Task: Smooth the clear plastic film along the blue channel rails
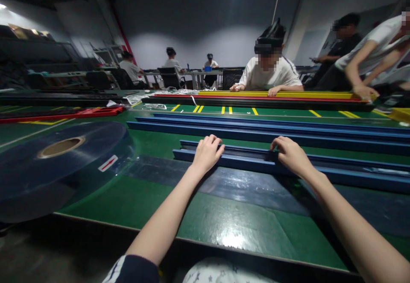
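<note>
A short blue channel strip (246, 161) lies across the near part of the green table, over a band of clear plastic film (233, 185). My left hand (207, 153) grips this strip left of its middle, fingers bent over the far wall and thumb toward the right. At the strip's right end, my right hand (290, 155) holds it with curled fingers; the fingertips are partly hidden inside the channel. A longer blue channel (352, 174) continues to the right from under my right hand.
More long blue channels (272, 133) lie just beyond. A large roll of clear film (105, 146) stands at the left. Farther back are yellow strips (230, 93), dark strips and a red piece (96, 112). A co-worker (270, 71) sits opposite; several other people are behind.
</note>
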